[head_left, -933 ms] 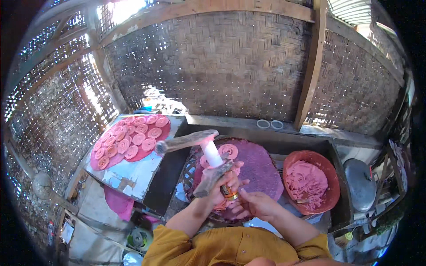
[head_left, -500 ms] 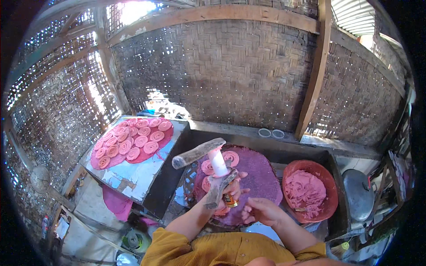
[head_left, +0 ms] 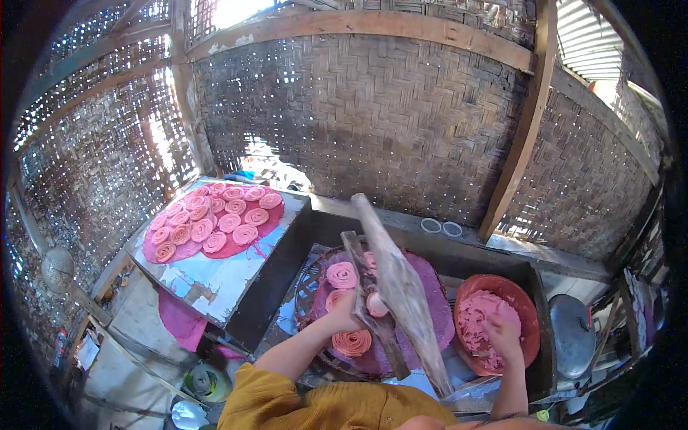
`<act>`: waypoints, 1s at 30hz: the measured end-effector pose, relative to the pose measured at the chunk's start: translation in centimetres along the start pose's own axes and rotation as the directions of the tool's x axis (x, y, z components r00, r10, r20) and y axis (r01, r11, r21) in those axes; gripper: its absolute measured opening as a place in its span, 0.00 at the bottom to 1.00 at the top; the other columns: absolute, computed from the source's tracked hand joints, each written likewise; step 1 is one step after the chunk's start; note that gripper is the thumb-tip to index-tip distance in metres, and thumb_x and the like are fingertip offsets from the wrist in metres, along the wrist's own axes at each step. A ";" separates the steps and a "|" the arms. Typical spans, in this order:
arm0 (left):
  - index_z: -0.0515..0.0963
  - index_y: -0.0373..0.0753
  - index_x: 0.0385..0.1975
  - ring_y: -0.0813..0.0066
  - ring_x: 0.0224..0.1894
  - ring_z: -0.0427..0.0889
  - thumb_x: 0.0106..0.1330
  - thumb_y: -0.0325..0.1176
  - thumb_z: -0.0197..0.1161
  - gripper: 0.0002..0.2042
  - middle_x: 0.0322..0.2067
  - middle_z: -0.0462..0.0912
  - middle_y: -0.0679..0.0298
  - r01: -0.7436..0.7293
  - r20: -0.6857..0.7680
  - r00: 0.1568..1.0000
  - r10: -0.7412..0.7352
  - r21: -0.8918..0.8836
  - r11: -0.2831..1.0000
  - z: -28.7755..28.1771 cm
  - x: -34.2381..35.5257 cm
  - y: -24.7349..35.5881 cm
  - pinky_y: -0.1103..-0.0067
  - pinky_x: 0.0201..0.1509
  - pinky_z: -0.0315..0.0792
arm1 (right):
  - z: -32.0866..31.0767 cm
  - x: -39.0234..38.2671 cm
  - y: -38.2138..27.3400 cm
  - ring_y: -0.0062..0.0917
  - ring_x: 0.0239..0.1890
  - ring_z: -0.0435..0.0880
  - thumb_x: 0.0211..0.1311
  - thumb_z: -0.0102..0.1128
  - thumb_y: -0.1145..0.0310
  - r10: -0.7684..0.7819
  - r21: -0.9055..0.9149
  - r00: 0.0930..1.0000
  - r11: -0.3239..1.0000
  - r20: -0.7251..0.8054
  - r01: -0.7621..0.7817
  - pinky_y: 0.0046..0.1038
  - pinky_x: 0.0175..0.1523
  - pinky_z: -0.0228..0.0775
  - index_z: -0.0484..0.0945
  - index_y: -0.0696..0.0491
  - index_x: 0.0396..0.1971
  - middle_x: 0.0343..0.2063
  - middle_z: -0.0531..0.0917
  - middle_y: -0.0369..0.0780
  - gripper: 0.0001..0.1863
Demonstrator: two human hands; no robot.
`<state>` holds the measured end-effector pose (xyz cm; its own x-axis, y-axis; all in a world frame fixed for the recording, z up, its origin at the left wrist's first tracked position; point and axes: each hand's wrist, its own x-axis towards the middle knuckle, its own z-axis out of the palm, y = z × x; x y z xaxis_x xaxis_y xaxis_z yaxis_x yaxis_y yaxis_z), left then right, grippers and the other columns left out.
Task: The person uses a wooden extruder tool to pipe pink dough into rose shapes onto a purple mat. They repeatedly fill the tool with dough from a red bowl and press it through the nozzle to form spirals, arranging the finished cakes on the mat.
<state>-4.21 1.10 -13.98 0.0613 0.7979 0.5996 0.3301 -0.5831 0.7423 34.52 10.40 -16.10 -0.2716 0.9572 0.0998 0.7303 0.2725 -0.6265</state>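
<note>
A long wooden press (head_left: 401,287) lies slanted across a round tray covered by a purple cloth (head_left: 438,319). My left hand (head_left: 345,309) grips the press's lower bar at the tray's middle. Pink dough spirals sit on the cloth, one (head_left: 342,274) above that hand and one (head_left: 351,342) below it. My right hand (head_left: 502,333) is down in a red-brown bowl (head_left: 532,304) at the right, its fingers curled into the pink dough (head_left: 476,315).
A board at the left carries a pink cloth with several dough spirals (head_left: 215,222). A grey metal lid (head_left: 571,333) lies right of the bowl. Two small white rings (head_left: 441,227) sit on the ledge below the woven bamboo wall (head_left: 373,122).
My right hand left the press and moved right into the dough bowl. The press's long arm has swung up and now lies slanted over the tray.
</note>
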 end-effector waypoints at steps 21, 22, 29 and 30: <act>0.28 0.50 0.64 0.65 0.60 0.54 0.26 0.36 0.76 0.66 0.61 0.45 0.57 -0.180 -0.057 0.695 0.716 -0.979 0.096 2.2 14.6 9.0 0.67 0.63 0.48 | 0.4 -0.6 -13.7 0.30 0.51 0.69 0.35 0.67 0.47 -0.031 0.500 0.579 0.545 0.814 -0.673 0.30 0.55 0.60 0.57 0.63 0.56 0.49 0.70 0.45 0.51; 0.29 0.50 0.64 0.65 0.59 0.57 0.27 0.30 0.75 0.65 0.58 0.51 0.58 -0.025 0.017 0.786 0.618 -0.998 0.060 2.3 14.7 8.1 0.68 0.62 0.50 | 0.4 -0.1 -13.6 0.30 0.51 0.70 0.35 0.67 0.47 -0.016 0.496 0.582 0.544 0.813 -0.677 0.30 0.55 0.60 0.57 0.63 0.56 0.49 0.70 0.45 0.50; 0.54 0.49 0.61 0.59 0.56 0.66 0.36 0.16 0.58 0.44 0.53 0.67 0.58 0.114 0.101 0.961 0.259 -0.993 -0.035 1.5 14.1 -0.7 0.63 0.60 0.59 | 0.2 2.4 -12.9 0.30 0.50 0.70 0.34 0.67 0.49 0.054 0.453 0.573 0.553 0.818 -0.699 0.30 0.55 0.60 0.57 0.63 0.56 0.49 0.71 0.45 0.50; 0.58 0.49 0.60 0.58 0.55 0.68 0.37 0.15 0.56 0.42 0.52 0.69 0.57 0.096 0.082 0.970 0.229 -0.994 -0.051 1.5 13.9 -1.9 0.62 0.59 0.60 | 0.4 2.7 -13.0 0.30 0.50 0.70 0.34 0.67 0.49 0.061 0.449 0.573 0.558 0.817 -0.698 0.30 0.55 0.61 0.57 0.63 0.56 0.49 0.71 0.45 0.50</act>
<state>-2.58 13.57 -7.48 0.2119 0.6530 0.7271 -0.9475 -0.0452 0.3167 24.03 9.36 -8.00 -0.6236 0.4857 -0.6125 0.3157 -0.5603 -0.7658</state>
